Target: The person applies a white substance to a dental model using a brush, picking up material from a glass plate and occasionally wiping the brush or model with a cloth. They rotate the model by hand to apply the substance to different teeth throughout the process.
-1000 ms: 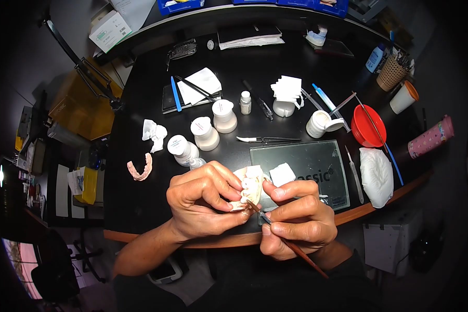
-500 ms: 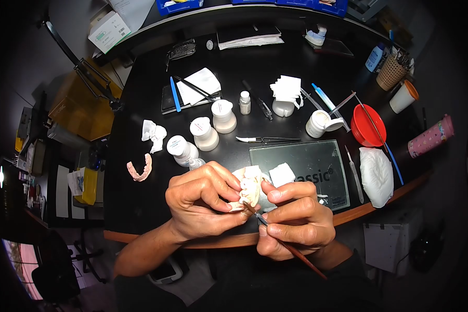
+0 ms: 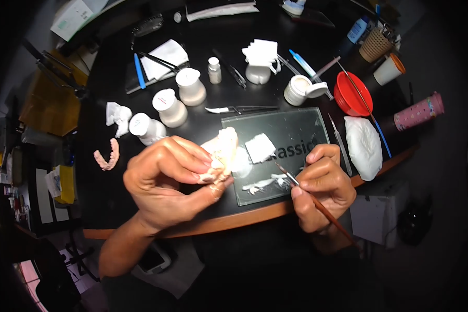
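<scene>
Pinched between the thumb and fingers of my left hand (image 3: 169, 179) is a cream-coloured dental model (image 3: 224, 151), lifted above the table's front edge. Its teeth are washed out by bright light. My right hand (image 3: 322, 192) grips a fine brush (image 3: 317, 202) with a reddish-brown handle and metal collar. The brush tip points up and left over a glass slab (image 3: 296, 125), apart from the model. White paste (image 3: 265, 183) lies smeared along the slab's near part. A folded white tissue (image 3: 260, 147) rests on the slab between my hands.
Several white-lidded jars (image 3: 169, 107) stand beyond my left hand, with a pink horseshoe-shaped dental piece (image 3: 107, 155) at the left. Tweezers (image 3: 239, 109) lie behind the slab. An open white jar (image 3: 297, 90), a red bowl (image 3: 352, 93) and a white wrapped bundle (image 3: 363, 148) are at the right.
The brush tip has left the model and moved right, over the slab. My hands have drawn apart, uncovering the white paste. The whole view has shifted, so the table items appear further left and higher.
</scene>
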Demonstrator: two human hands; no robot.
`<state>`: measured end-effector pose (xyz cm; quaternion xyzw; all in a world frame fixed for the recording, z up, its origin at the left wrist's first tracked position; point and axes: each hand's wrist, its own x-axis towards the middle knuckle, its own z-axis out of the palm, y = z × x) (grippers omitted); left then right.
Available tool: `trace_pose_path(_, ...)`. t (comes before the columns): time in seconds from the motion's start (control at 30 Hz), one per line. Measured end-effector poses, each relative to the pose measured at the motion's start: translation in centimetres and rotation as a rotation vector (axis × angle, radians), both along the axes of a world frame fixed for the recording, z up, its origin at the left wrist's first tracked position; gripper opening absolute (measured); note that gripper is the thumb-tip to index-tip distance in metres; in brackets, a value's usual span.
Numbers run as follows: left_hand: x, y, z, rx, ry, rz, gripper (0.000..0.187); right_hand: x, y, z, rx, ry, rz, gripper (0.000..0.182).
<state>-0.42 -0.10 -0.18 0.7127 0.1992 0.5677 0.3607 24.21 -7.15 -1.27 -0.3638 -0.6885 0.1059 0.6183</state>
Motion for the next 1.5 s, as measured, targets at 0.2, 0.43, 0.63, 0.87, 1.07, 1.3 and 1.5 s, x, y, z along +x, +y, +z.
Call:
trace_pose_path(0.2, -0.5, 0.0, -0.6, -0.005, 0.044, -0.018, 0.039, 1.7, -2.4, -1.6, -0.178, -0.115, -0.013, 0.019)
trace_pose_path(0.43, -0.3, -0.1, -0.7, -0.007, 0.04, -0.018, 0.039, -0.1, -2.8, -1.7, -0.224, -0.219, 0.007, 0.022)
trace_pose_path(0.63, -0.7, -0.1, -0.6, 0.015, 0.092, -0.051, 0.041, -0.6, -2.4, -1.7, -0.225, -0.265, 0.015, 0.021)
trace_pose_path(0.87, -0.7, 0.1, -0.6, 0.034, 0.087, -0.059, 0.042, -0.6, -2.4, -1.7, -0.235, -0.242, 0.037, 0.02)
trace_pose_path(1.07, -0.8, 0.2, -0.6, 0.048, 0.088, -0.066, 0.041, -0.6, -2.3, -1.7, -0.238, -0.25, 0.038, 0.019)
trace_pose_path(1.3, -0.8, 0.2, -0.7, 0.046, 0.082, -0.065, 0.04, -0.7, -2.4, -1.8, -0.241, -0.266, 0.046, 0.02)
trace_pose_path(1.5, -0.6, 0.3, -0.7, 0.037, 0.076, -0.058, 0.04, -0.6, -2.5, -1.6, -0.234, -0.262, 0.051, 0.02)
